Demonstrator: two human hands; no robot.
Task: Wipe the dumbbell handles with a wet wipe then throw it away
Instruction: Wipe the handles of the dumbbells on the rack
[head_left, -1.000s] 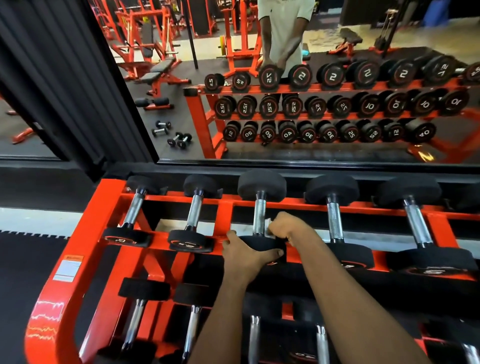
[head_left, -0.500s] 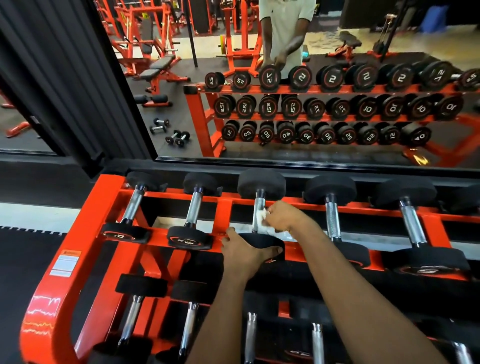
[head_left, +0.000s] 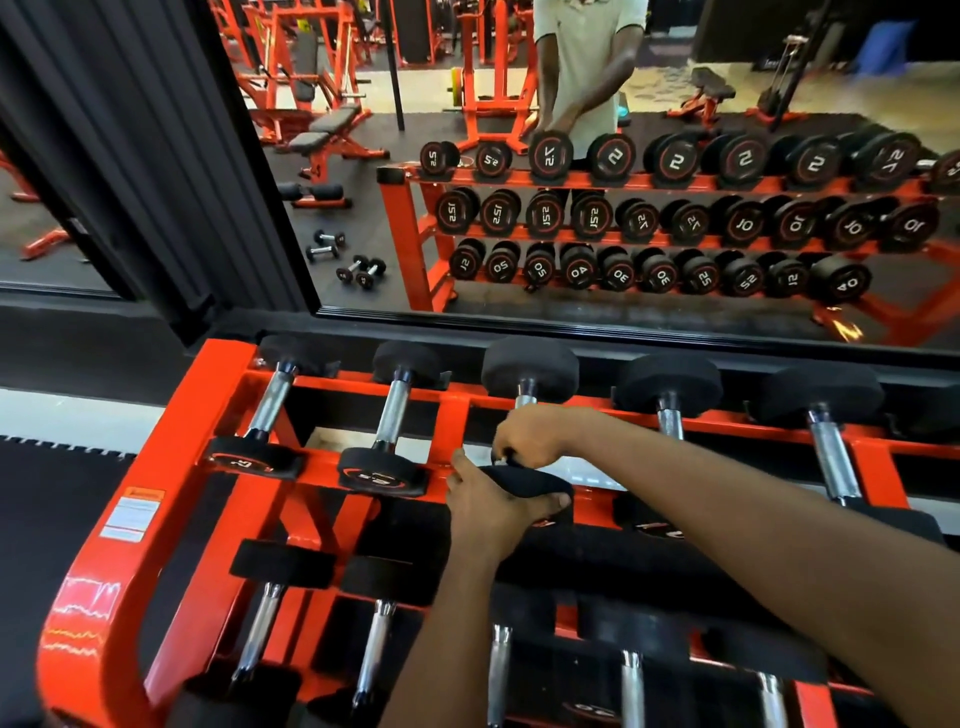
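- Orange rack (head_left: 171, 467) holds black-headed dumbbells with chrome handles, set below a wall mirror (head_left: 571, 322).
- Writing: near head of the second dumbbell (head_left: 379, 474) from the left reads "2.5" in a red ring. The marking on the first dumbbell (head_left: 244, 460) is too blurred to read.
- Orange-and-white sticker (head_left: 132, 512) on the rack's left upright; text too small to read.
- Mirrored numerals on the reflected rack (head_left: 410, 234): 2.5 and 5 on the top row; 12.5, 7.5 and 10 on the middle; 20, 40, 30 and 25 on the bottom.
- Third dumbbell (head_left: 530, 366) from the left lies in its top-tier cradle.
- Right grip (head_left: 535, 436) is curled over the handle (head_left: 525, 397), fingers wrapped round its near end, just behind the near head. Only a short chrome stretch shows beyond the knuckles.
- Left grip (head_left: 488, 512) clasps the near head from the front, thumb hooked round its right side, fingers on the left.
- Wet wipe: cannot be made out; if present, it is hidden under the right grip.
- The two grips sit just beside each other, the near head between them.
- The mirror shows a person in a pale shirt, arms reaching to the top tier.
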